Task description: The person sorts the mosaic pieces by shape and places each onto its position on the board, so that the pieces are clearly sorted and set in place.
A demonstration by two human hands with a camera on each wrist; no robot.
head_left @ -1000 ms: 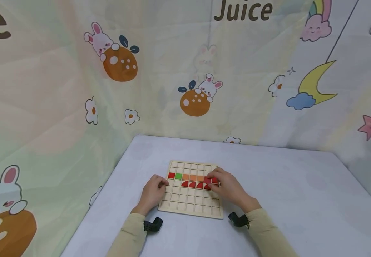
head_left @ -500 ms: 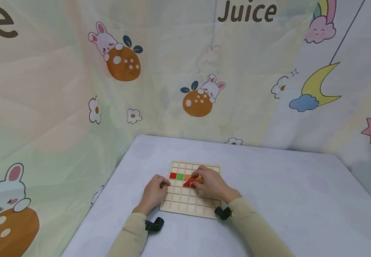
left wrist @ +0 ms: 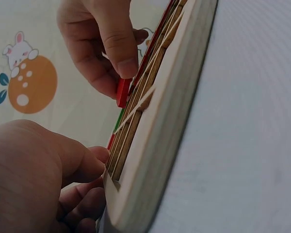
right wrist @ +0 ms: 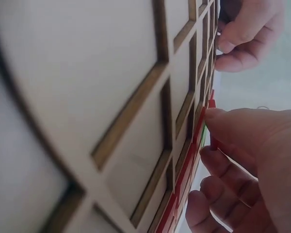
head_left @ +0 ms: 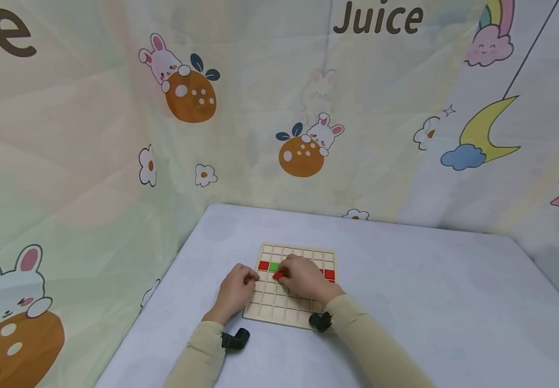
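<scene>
A light wooden board (head_left: 271, 303) with a grid of square cells lies on the table. My left hand (head_left: 236, 288) pinches its left edge, the thumb and fingers meeting at the rim in the left wrist view. With thumb and fingertips, my right hand (head_left: 305, 278) holds a small red tile (left wrist: 121, 92) tilted just over the board. A red square tile (head_left: 263, 265) and a green square tile (head_left: 274, 267) sit side by side in a row on the left. Another red tile (head_left: 329, 275) shows at the right end. My right hand hides the tiles between.
The white-covered table (head_left: 420, 302) extends around the board, widest to the right. A printed cloth backdrop (head_left: 371, 178) rises behind and at the left. Black wrist cameras are strapped at both cuffs.
My right hand has moved left across the board with a red tile in its fingers. It now covers the middle tiles. The left hand stays at the board's edge.
</scene>
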